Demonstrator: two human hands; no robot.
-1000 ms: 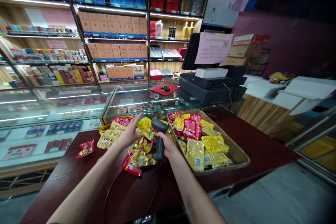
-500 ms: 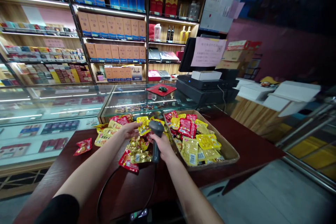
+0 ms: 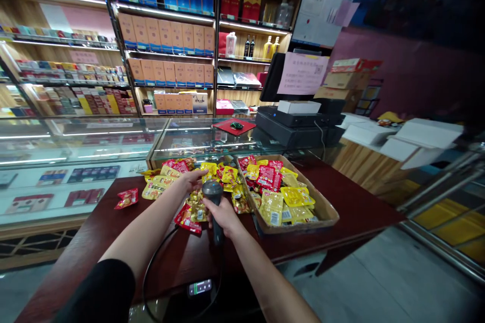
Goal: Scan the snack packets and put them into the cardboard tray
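My right hand (image 3: 223, 214) is wrapped around the handle of a dark grey barcode scanner (image 3: 213, 192), its head pointing away over the pile. Just left of it, my left hand (image 3: 192, 181) reaches out with stretched fingers, the tips at a yellow snack packet (image 3: 209, 167); the thumb is hidden. Loose red, gold and yellow packets lie around both hands, including a red packet (image 3: 188, 220) below them and a pale yellow packet (image 3: 156, 187) beside my left wrist. Right of my hands stands a shallow cardboard box (image 3: 329, 219) of similar packets.
One red packet (image 3: 126, 198) lies apart on the dark wooden table (image 3: 127, 229). The scanner's cable (image 3: 146, 277) loops past a lit phone-like screen (image 3: 199, 287). Behind are a glass display counter (image 3: 204, 133), a monitor (image 3: 271, 78) and stocked shelves.
The scanner and my right hand have moved slightly left and down. My left hand has shifted a little right and up; the yellow packet it was holding up no longer shows there.
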